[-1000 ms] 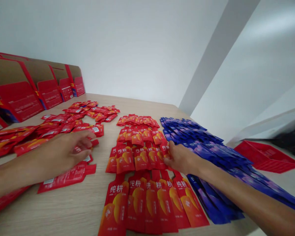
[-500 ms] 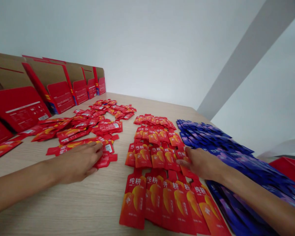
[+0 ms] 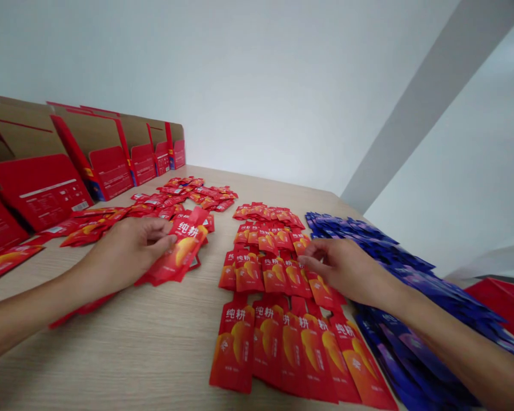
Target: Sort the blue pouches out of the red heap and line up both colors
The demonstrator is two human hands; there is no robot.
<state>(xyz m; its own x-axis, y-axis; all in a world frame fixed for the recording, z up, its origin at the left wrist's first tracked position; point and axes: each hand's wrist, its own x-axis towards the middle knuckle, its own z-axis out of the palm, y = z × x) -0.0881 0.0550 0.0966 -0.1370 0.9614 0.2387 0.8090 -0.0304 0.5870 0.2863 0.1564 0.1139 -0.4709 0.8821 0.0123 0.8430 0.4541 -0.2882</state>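
My left hand (image 3: 132,242) pinches a red pouch (image 3: 184,245) with orange fruit printed on it, tilted with its spout end up. Red edges under my left wrist are partly hidden, and I cannot tell whether they are held too. Over the right end of a row of red pouches (image 3: 275,274), laid face up, is my right hand (image 3: 342,265). Its thumb and forefinger are slightly apart with nothing seen between them. Nearer to me lies another row of overlapping red pouches (image 3: 231,348). Two more rows lie farther back.
Loose red pouches (image 3: 171,197) are heaped at the left and back of the wooden table (image 3: 167,354). Open red cardboard boxes (image 3: 43,191) line the left side. Stacked blue pouches (image 3: 411,274) cover the right side, with a red object (image 3: 501,302) beyond them.
My left hand has lifted the red pouch from the loose heap and turned it upright, printed front showing. My right hand has shifted slightly left and up along the row.
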